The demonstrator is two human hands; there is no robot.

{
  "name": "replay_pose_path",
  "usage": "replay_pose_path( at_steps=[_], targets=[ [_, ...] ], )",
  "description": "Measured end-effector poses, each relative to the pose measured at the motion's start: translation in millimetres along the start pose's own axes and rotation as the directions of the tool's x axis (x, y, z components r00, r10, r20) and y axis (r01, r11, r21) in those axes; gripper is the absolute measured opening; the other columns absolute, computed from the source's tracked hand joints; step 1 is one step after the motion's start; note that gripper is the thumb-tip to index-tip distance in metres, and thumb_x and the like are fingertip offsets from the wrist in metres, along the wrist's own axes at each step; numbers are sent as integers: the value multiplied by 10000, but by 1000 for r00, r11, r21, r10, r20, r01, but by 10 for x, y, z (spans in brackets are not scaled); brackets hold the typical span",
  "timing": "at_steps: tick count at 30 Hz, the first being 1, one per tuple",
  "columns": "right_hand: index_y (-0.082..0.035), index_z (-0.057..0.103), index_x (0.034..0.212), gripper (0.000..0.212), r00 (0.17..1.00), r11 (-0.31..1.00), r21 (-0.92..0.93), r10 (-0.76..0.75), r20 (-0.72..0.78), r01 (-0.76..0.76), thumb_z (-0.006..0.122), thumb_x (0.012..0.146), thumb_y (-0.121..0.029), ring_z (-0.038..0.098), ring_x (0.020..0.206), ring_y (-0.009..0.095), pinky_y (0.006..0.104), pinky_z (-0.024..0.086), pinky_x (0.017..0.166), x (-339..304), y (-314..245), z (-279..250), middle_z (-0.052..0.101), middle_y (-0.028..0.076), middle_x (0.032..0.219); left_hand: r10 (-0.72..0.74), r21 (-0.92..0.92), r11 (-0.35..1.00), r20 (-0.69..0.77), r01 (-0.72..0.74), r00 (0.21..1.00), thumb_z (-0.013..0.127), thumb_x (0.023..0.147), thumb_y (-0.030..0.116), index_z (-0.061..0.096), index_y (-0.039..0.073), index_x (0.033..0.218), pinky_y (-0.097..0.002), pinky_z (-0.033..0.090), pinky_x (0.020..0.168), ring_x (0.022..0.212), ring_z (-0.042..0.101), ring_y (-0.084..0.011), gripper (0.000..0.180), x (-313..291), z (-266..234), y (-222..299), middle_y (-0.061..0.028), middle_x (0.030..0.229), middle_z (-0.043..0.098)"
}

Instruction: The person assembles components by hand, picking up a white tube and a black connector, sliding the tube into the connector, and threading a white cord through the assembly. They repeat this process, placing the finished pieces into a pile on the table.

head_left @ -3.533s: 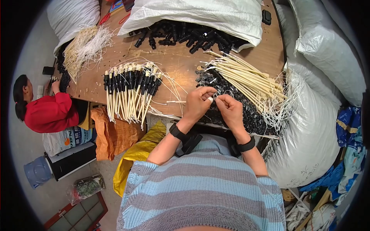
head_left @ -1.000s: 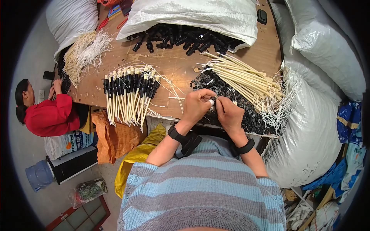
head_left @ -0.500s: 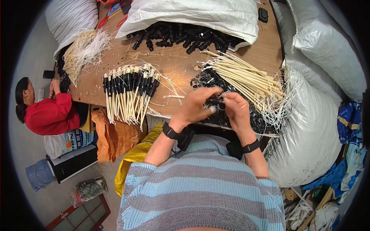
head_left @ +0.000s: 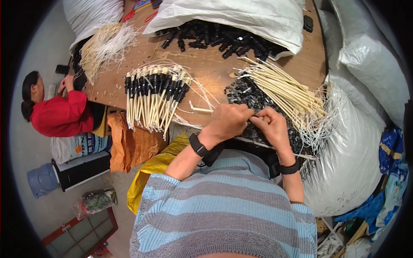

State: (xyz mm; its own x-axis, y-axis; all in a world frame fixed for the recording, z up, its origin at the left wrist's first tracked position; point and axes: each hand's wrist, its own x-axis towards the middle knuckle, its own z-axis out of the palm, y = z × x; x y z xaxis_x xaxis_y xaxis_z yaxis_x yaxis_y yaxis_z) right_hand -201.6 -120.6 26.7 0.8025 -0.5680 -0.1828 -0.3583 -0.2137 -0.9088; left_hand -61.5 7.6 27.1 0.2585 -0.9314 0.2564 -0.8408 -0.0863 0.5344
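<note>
My left hand (head_left: 229,121) is closed, its fingertips meeting those of my right hand (head_left: 273,126), which is pinched. Whatever lies between them is too small or hidden to make out. Both hands are over a heap of small black plastic pieces (head_left: 243,91) near the table's front edge. Just beyond my right hand lies a bundle of cream-coloured tubes (head_left: 282,88) with white strings (head_left: 316,129) trailing off its near end. To the left of my left hand, a row of cream tubes fitted with black sleeves (head_left: 157,88) rests on the table. One short cream tube (head_left: 201,110) lies between.
A white woven sack (head_left: 232,17) spills black fittings (head_left: 219,38) at the table's back. Full white sacks (head_left: 344,159) press against the right side. At the far left sits a person in red (head_left: 62,114), near more cream strands (head_left: 103,47). Orange (head_left: 129,142) and yellow (head_left: 157,167) bags stand below the edge.
My hands have closed in toward each other, and the black piece seen between them before is now hidden. The whole view has shifted, so the table's things appear farther right.
</note>
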Motion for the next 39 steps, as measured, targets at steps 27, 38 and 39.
replay_pose_path(
  at_steps=[27, 38, 39],
  targets=[
    [-79, 664, 831, 76, 911, 586, -810, -327, -251, -13, 667, 792, -144, 627, 700, 357, 441, 474, 595, 172, 266, -446, 648, 144, 782, -151, 91, 982, -177, 168, 973, 580, 745, 84, 707, 139, 966, -445, 459, 747, 873, 591, -296, 261, 510, 152, -419, -105, 810, 639],
    [-50, 587, 799, 53, 907, 725, -671, -374, -193, 156, 623, 776, -81, 582, 679, 346, 439, 438, 647, 175, 183, -529, 606, 139, 752, -312, -8, 948, -217, 318, 925, 696, 688, 159, 669, 99, 874, -405, 422, 818, 927, 562, -293, 197, 575, 188, -561, -101, 900, 627],
    [-56, 596, 809, 82, 877, 749, -633, -423, -226, 198, 653, 790, -112, 579, 669, 334, 437, 441, 645, 183, 137, -534, 612, 127, 757, -289, -66, 957, -280, 282, 915, 695, 697, 164, 653, 94, 875, -404, 425, 825, 931, 564, -293, 196, 587, 191, -545, -98, 916, 635]
  ],
)
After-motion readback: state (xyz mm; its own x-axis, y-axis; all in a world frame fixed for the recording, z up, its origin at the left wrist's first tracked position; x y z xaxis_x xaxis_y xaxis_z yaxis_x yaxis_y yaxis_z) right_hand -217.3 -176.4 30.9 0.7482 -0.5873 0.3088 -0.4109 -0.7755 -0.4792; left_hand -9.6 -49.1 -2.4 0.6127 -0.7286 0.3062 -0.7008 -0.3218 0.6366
